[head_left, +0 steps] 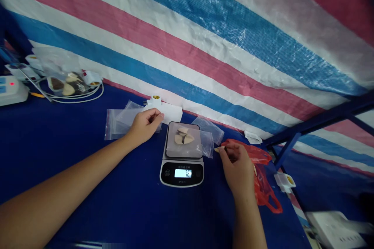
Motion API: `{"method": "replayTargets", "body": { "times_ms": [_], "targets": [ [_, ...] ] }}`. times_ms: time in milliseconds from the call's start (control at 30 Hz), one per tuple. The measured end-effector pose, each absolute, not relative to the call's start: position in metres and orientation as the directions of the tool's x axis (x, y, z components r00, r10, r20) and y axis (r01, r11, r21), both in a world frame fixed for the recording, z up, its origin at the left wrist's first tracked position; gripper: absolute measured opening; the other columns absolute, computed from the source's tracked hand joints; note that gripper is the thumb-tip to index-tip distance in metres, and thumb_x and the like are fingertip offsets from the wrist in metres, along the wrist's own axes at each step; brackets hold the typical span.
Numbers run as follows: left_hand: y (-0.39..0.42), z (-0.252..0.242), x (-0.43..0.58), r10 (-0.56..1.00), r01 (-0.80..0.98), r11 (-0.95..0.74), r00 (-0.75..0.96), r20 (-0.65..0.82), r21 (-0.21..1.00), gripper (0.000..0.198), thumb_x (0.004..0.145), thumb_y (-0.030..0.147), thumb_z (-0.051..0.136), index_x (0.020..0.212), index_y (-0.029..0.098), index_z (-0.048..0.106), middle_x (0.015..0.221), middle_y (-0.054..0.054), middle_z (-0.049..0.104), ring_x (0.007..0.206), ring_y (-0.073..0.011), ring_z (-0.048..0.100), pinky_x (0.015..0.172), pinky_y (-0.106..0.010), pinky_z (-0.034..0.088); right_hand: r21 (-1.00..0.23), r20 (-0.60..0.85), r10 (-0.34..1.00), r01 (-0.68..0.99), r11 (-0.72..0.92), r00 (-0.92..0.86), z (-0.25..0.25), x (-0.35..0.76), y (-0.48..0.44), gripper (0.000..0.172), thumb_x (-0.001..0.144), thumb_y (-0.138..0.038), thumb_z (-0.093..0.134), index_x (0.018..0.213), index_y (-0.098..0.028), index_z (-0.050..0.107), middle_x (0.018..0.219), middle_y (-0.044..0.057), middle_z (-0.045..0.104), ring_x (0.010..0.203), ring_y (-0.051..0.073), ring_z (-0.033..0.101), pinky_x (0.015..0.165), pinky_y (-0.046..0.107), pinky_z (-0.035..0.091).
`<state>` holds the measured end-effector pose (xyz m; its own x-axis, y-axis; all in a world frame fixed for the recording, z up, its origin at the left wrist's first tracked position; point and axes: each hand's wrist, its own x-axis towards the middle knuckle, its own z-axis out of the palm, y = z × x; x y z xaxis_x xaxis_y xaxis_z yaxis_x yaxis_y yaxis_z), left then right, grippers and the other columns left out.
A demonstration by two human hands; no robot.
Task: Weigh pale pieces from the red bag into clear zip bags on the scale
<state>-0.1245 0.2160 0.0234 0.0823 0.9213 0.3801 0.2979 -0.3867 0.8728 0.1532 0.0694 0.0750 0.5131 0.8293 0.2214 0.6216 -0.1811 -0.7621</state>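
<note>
A digital scale (182, 173) stands on the blue table, its lit display reading 7.6. On its platform lies a clear plastic bag (207, 144) with several pale, dark-edged slices (185, 138) on or in it; which of the two I cannot tell. Left of the scale, my left hand (145, 125) is closed, thumb and fingers drawn together, with nothing visible in them. My right hand (238, 165), to the right of the scale, pinches a small pale slice (216, 149) that pokes out past the fingertips. A red plastic bag (264, 186) lies partly hidden behind that hand.
Clear zip bags (112, 126) lie beyond my left hand, near a white box (172, 113) and a white lamp socket (156, 100). Another bag (209, 127) lies behind the scale. Cables and a filled bag (68, 87) sit far left. Striped sheeting (187, 39) hangs behind; a blue frame (288, 151) stands right.
</note>
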Motion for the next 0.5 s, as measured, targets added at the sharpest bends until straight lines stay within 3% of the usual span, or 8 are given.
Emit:
{"method": "replayTargets", "body": {
  "times_ms": [100, 200, 333, 400, 500],
  "targets": [
    [0.215, 0.023, -0.124, 0.919, 0.314, -0.392, 0.093, 0.383, 0.865, 0.030, 0.091, 0.038, 0.057, 0.068, 0.019, 0.054, 0.057, 0.006, 0.040, 0.053, -0.0086, 0.038, 0.052, -0.025, 0.029, -0.817, 0.239, 0.771, 0.552, -0.169, 0.590, 0.072, 0.152, 0.072, 0.040, 0.082, -0.051, 0.073, 0.104, -0.020, 0.060, 0.092, 0.010, 0.079, 0.086, 0.025, 0.075, 0.075, 0.034, 0.053],
    [0.213, 0.023, -0.123, 0.919, 0.326, -0.393, 0.111, 0.378, 0.860, 0.030, 0.091, 0.039, 0.057, 0.068, 0.019, 0.053, 0.056, 0.006, 0.041, 0.052, -0.0085, 0.038, 0.052, -0.025, 0.029, -0.886, 0.233, 0.753, 0.453, -0.096, 0.616, 0.064, 0.150, 0.081, 0.038, 0.079, -0.053, 0.075, 0.090, -0.021, 0.058, 0.086, 0.009, 0.078, 0.081, 0.024, 0.074, 0.071, 0.031, 0.052],
    [0.213, 0.023, -0.123, 0.916, 0.322, -0.401, 0.123, 0.382, 0.858, 0.031, 0.091, 0.039, 0.057, 0.067, 0.019, 0.051, 0.057, 0.006, 0.040, 0.052, -0.0085, 0.039, 0.052, -0.025, 0.030, -0.919, 0.168, 0.869, 0.394, -0.033, 0.465, 0.055, 0.143, 0.095, 0.041, 0.081, -0.060, 0.069, 0.075, -0.020, 0.059, 0.072, 0.005, 0.073, 0.069, 0.021, 0.068, 0.063, 0.029, 0.049],
    [0.214, 0.023, -0.123, 0.914, 0.320, -0.404, 0.120, 0.387, 0.857, 0.032, 0.091, 0.039, 0.057, 0.067, 0.019, 0.051, 0.057, 0.006, 0.040, 0.053, -0.0085, 0.038, 0.052, -0.025, 0.030, -0.907, 0.161, 0.895, 0.419, -0.031, 0.416, 0.054, 0.143, 0.096, 0.045, 0.087, -0.061, 0.061, 0.075, -0.018, 0.065, 0.076, 0.006, 0.074, 0.073, 0.021, 0.068, 0.070, 0.031, 0.050],
    [0.215, 0.023, -0.123, 0.918, 0.321, -0.395, 0.104, 0.382, 0.861, 0.031, 0.091, 0.039, 0.057, 0.068, 0.019, 0.052, 0.057, 0.006, 0.040, 0.052, -0.0086, 0.037, 0.052, -0.025, 0.030, -0.926, 0.197, 0.835, 0.378, -0.014, 0.513, 0.054, 0.153, 0.092, 0.045, 0.093, -0.058, 0.055, 0.075, -0.018, 0.068, 0.083, 0.008, 0.077, 0.085, 0.023, 0.071, 0.084, 0.034, 0.051]
  ]
}}
